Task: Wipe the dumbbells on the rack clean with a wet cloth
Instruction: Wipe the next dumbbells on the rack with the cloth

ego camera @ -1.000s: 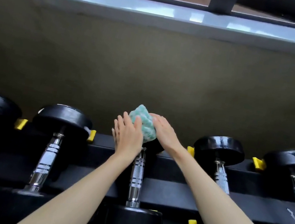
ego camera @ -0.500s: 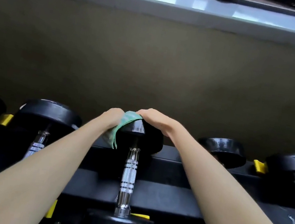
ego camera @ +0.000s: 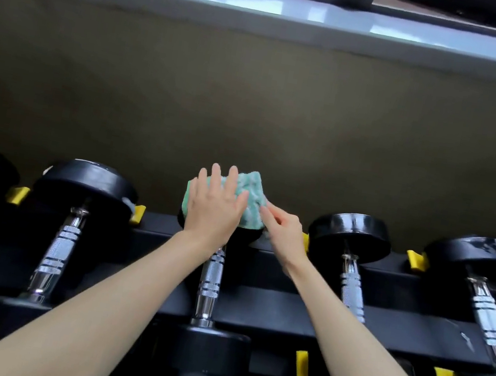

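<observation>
Fingers (ego camera: pixel 215 179) of my left hand (ego camera: pixel 214 211) straight, spread flat over cloth (ego camera: pixel 253 197), pressing it onto far head of middle dumbbell (ego camera: pixel 210 275) on rack (ego camera: pixel 284 313) for scrubbing. Just right of them, my right hand (ego camera: pixel 282 231) pinches cloth edge, likely to stop bunching.

Dim, window (ego camera: pixel 303 15) backlight, fisheye edges
</observation>
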